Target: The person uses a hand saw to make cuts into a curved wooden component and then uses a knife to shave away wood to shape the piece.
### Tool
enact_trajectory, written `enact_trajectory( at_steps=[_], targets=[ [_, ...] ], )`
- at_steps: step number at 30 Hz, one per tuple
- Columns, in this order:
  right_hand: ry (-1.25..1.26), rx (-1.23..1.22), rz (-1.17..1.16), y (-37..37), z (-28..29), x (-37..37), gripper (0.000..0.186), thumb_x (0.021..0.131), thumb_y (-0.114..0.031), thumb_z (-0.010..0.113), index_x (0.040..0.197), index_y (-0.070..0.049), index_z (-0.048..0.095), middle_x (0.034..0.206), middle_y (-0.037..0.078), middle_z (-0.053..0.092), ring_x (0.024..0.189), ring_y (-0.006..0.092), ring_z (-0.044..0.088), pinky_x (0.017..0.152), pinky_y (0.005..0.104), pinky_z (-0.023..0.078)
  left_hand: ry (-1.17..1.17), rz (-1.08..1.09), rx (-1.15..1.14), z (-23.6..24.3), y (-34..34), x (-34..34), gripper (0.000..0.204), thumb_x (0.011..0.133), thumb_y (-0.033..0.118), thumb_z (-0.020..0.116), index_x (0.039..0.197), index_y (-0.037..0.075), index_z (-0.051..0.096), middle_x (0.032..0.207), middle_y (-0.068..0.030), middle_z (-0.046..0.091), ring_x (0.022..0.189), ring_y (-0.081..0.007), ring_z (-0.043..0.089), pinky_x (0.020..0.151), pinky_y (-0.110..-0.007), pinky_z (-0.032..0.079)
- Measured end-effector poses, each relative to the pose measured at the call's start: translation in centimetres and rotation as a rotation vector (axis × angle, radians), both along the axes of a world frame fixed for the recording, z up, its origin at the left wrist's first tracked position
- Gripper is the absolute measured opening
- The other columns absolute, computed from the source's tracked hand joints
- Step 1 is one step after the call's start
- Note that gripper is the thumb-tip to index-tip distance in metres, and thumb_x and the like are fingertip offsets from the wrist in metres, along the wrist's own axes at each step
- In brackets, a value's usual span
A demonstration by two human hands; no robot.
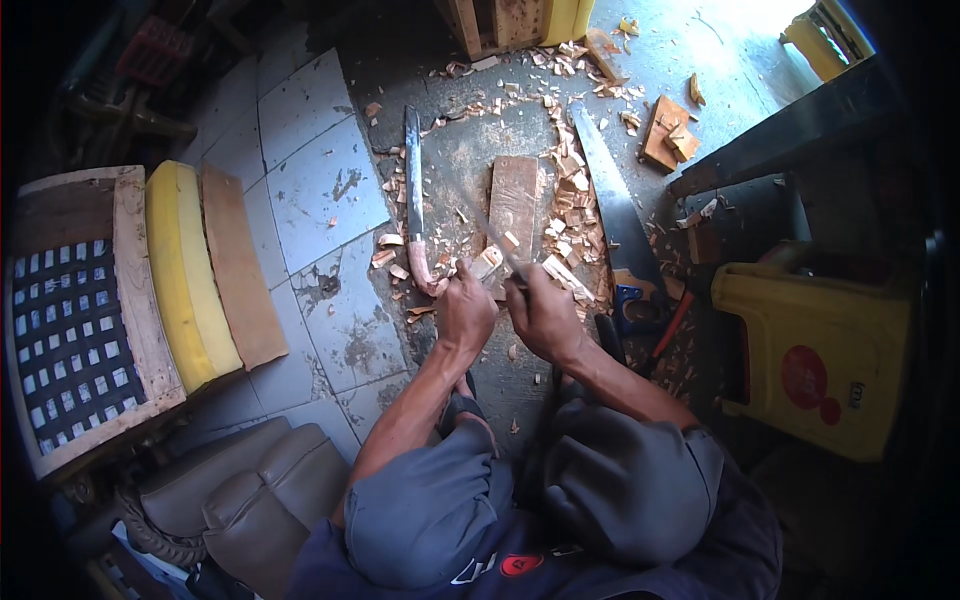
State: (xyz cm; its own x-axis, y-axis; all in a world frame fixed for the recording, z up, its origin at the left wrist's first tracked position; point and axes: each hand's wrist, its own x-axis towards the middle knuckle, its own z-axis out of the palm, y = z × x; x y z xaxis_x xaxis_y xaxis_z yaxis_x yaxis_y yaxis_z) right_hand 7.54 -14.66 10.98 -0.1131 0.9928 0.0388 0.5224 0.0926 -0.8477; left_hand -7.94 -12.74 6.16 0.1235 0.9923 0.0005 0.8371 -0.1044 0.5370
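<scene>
My left hand (pixel 467 310) is closed around a small pale piece of wood (pixel 486 262), which sticks out past the fingertips. Just to its right, my right hand (pixel 545 315) grips a knife (pixel 514 258); its thin blade slants up and left, smeared by motion, beside the wood. Beneath both hands lies a flat wooden board (pixel 514 195) on the floor. A machete (pixel 413 170) with a wooden handle rests to the left of the board. On the right is a handsaw (pixel 610 190) with a blue handle, its blade pointing away from me.
Wood chips (pixel 575 200) litter the floor. A yellow plastic stool (pixel 815 350) lies at the right, near a red-handled tool (pixel 672 325). Wood blocks (pixel 665 133) lie farther back. At the left are a webbed wooden frame (pixel 135 290), yellow foam (pixel 190 275) and brown cushions (pixel 255 500).
</scene>
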Motion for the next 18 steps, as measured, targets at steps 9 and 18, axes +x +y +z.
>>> enact_trajectory(
  at_steps=[9,18],
  targets=[
    [0.249,-0.666,0.121,1.9,-2.2,1.9,0.028,0.102,-0.027,0.056,0.11,0.0,0.053,0.078,0.024,0.066,0.069,0.0435,0.067,0.061,0.0491,0.051,-0.077,0.05,-0.131,1.1,0.2,0.0,0.053,0.093,0.013,0.065,0.131,-0.017,0.042,0.081,-0.0296,0.07,0.077,-0.0439,0.073,0.066,-0.05,0.058],
    [-0.135,-0.19,0.055,-0.4,-2.4,0.3,0.021,0.099,-0.02,0.059,0.102,-0.002,0.047,0.072,0.027,0.064,0.065,0.0501,0.063,0.057,0.0573,0.049,-0.078,0.056,-0.114,2.3,0.0,1.0,0.036,0.096,0.014,0.057,0.116,-0.016,0.052,0.067,-0.0255,0.066,0.058,-0.0373,0.07,0.052,-0.047,0.058]
  ],
)
